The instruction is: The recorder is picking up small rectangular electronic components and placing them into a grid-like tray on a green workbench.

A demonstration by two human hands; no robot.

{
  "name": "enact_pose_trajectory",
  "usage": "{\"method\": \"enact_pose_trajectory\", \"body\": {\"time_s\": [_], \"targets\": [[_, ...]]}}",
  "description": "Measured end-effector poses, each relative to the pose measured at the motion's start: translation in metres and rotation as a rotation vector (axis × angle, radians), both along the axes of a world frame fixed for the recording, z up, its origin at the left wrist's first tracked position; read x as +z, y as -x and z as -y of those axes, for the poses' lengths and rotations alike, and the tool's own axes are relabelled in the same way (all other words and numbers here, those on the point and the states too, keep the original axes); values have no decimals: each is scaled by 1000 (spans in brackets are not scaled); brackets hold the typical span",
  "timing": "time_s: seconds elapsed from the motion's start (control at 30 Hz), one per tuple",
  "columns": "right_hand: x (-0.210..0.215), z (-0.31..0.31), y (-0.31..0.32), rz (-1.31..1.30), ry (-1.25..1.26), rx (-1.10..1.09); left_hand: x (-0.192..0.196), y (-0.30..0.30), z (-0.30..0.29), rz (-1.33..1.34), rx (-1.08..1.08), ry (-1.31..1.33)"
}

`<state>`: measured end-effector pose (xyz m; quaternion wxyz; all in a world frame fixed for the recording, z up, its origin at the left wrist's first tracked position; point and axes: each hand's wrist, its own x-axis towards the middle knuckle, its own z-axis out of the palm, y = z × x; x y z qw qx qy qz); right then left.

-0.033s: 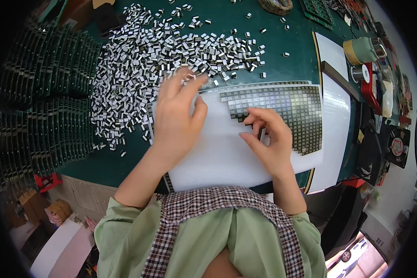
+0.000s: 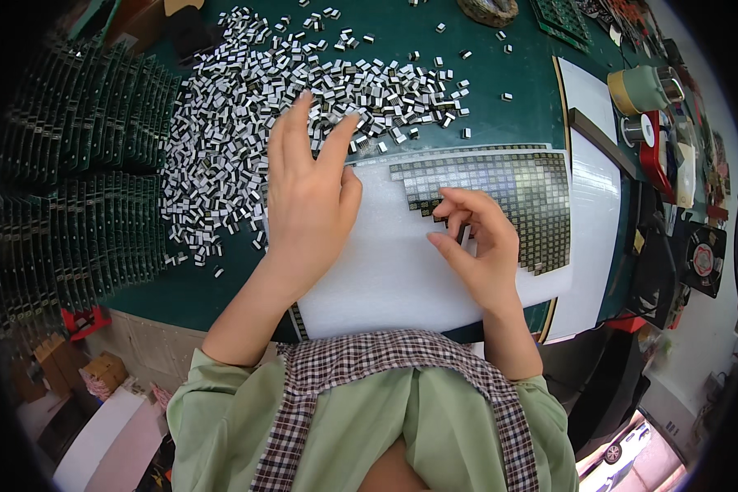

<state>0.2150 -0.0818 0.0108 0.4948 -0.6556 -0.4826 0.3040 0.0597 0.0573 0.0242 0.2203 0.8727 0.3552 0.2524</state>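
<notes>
My left hand lies palm down at the near edge of a big heap of small black-and-white block-shaped parts. Its fingers are spread and reach over the parts; none is visibly held. My right hand is half curled over a white foam sheet, thumb and index finger apart. A narrow dark piece shows inside its bent fingers, too small to name. Just beyond this hand, rows of small dark square parts lie packed in a stepped block on the sheet.
Upright green circuit boards stand in dense rows at the left. On the right are a white board, a dark bar, a solder wire spool, a green cylinder and a small fan. A round basket sits far back.
My left hand's fingers have stretched out further and spread over the heap, where they were more bent and blurred. My right hand has barely moved.
</notes>
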Motion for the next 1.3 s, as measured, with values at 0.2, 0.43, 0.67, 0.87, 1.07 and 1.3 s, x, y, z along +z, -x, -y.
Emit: {"method": "enact_pose_trajectory", "body": {"time_s": [0.2, 0.43, 0.67, 0.87, 1.07, 1.3], "targets": [[8, -1, 3, -591, -90, -36, 1, -2, 30, 141, -337, 431], [15, 4, 11, -730, -154, -2, 6, -8, 50, 486, -298, 1240], [17, 12, 24, -425, -202, 47, 3, -3, 51, 525, -243, 1151], [19, 16, 29, -186, -136, -26, -1, 3, 47, 522, -382, 1156], [23, 20, 20, 330, -168, 94, 3, 13, 32, 450, -491, 1490], [26, 10, 16, 371, -129, 152, 3, 12, 26, 442, -494, 1505]]}}
